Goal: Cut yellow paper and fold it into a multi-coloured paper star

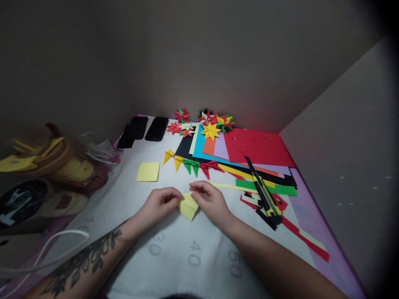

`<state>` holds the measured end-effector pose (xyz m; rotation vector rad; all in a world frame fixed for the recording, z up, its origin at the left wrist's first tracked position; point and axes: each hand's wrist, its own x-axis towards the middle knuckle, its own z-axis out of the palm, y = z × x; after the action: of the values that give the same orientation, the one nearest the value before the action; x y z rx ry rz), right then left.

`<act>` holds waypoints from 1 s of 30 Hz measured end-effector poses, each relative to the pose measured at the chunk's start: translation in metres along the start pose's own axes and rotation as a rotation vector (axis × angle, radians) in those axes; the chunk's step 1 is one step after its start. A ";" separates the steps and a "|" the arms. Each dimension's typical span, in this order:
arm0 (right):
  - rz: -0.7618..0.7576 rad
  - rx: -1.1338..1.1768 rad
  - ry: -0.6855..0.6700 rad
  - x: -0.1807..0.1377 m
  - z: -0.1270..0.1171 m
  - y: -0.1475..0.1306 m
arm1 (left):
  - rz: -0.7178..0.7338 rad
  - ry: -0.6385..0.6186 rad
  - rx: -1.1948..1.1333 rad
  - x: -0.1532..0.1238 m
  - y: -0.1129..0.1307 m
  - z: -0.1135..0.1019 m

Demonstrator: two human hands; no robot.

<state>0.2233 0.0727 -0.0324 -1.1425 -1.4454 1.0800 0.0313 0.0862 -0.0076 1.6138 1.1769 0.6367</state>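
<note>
Currently, the left hand (pixel 163 200) and right hand (pixel 212 202) each have a pinching grip on the yellow paper (pixel 188 207), at six o'clock from the green folded pieces (pixel 195 166); uneven pulling could crease it crookedly.

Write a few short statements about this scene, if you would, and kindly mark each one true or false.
1. The left hand and right hand both touch the folded pale-yellow paper. True.
2. The black-and-yellow box cutter lies right of both hands. True.
3. The right hand grips the box cutter. False: they are apart.
4. A square pale-yellow paper stack lies left of the large red paper sheet. True.
5. The red sheet lies nearer the person than the folded paper. False: it lies farther away.
</note>
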 end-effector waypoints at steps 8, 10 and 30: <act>-0.092 -0.092 -0.056 -0.002 -0.004 0.003 | -0.223 0.175 -0.301 0.002 -0.002 -0.001; -0.070 -0.069 -0.034 -0.001 -0.003 0.004 | -0.216 0.146 -0.354 0.001 -0.004 -0.002; 0.038 0.239 0.061 0.000 -0.003 0.000 | 0.149 0.252 -0.006 -0.007 0.000 -0.003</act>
<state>0.2258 0.0730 -0.0316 -1.0258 -1.2157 1.1987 0.0264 0.0806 -0.0054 1.6616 1.2402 0.9607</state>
